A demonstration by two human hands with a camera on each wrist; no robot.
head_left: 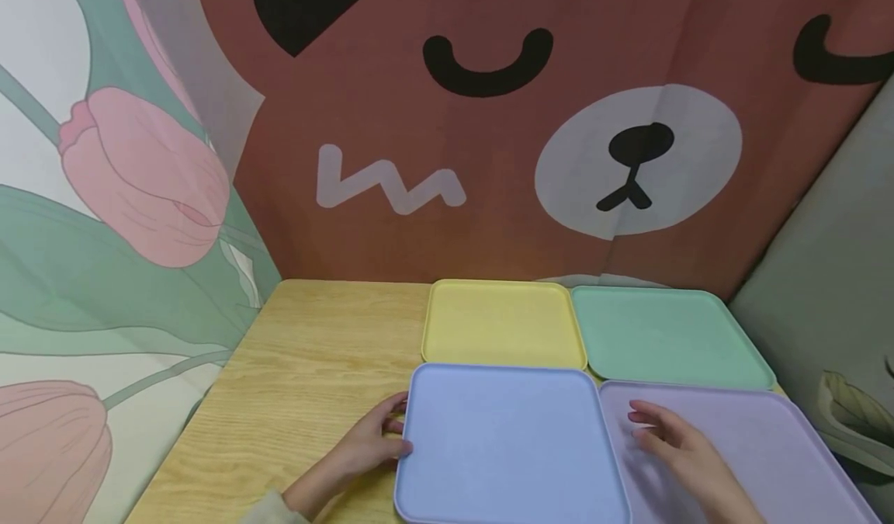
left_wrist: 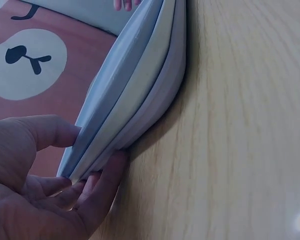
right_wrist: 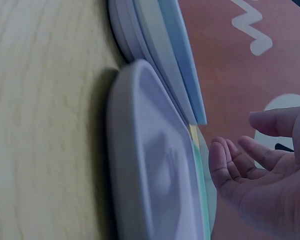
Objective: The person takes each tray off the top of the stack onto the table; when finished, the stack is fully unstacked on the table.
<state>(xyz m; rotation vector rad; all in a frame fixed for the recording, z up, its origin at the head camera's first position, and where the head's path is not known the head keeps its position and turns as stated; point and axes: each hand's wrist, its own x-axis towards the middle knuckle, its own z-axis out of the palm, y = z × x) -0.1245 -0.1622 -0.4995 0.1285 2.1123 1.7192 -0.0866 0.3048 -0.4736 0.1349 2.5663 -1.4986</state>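
Note:
A light blue tray [head_left: 506, 442] tops a stack at the table's front; its edge shows a cream-yellow tray [left_wrist: 135, 95] and pale purple layers [left_wrist: 160, 95] beneath. My left hand [head_left: 373, 435] grips the stack's left side, thumb on the blue rim, other fingers lower against the layers. To the right lies a single purple tray [head_left: 740, 438]. Above it my right hand [head_left: 687, 454] hovers with loosely bent fingers, holding nothing; in the right wrist view it is apart from both the purple tray and the stack.
A yellow tray [head_left: 503, 324] and a green tray [head_left: 673, 334] lie side by side at the back. Wooden tabletop [head_left: 335, 338] shows on the left. A bear-print cloth [head_left: 489, 237] hangs behind, flower-print cloth [head_left: 140, 190] at left. Something leaf-patterned [head_left: 855, 407] sits at the right edge.

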